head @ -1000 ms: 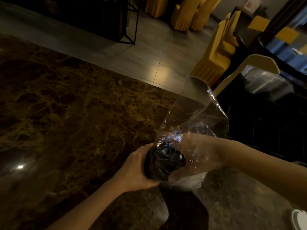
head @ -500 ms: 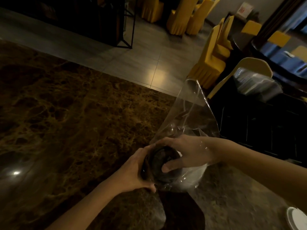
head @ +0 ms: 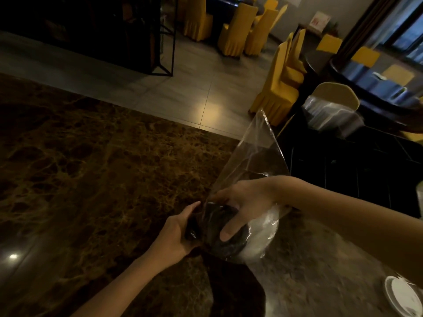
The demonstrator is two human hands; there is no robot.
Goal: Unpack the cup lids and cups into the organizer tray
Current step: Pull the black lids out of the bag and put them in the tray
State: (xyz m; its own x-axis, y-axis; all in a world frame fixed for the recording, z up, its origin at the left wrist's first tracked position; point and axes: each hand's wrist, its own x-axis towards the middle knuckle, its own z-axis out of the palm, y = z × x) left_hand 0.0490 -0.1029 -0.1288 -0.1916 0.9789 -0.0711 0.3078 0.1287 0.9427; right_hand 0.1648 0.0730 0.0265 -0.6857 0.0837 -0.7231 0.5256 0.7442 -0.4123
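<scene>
**Lids coming out of the bag**

We see the right hand [head: 246, 202] curled around a dark stack of cup lids [head: 223, 234], thumb lying across its face, fingers wrapped over the top edge, closed on the stack and not clenched. It seems to reach in through the mouth of the clear plastic bag [head: 254, 161], though we cannot tell exactly where the film ends. Just to its left, the left hand [head: 176, 236] pinches the bag's near end, fingers folded on film and on the stack's edge behind it. The bag's loose tail rises up and away beyond the right hand. We judge this the unbagging step: next, the right hand needs to draw the stack free while the left holds the film back. Beneath both hands lies the marbled worktop [head: 91, 179]. Beyond the right wrist sits a dark gridded rack [head: 357, 170], perhaps the organizer tray; too dim to say. A white disc [head: 400, 296] lies near the right forearm.
</scene>
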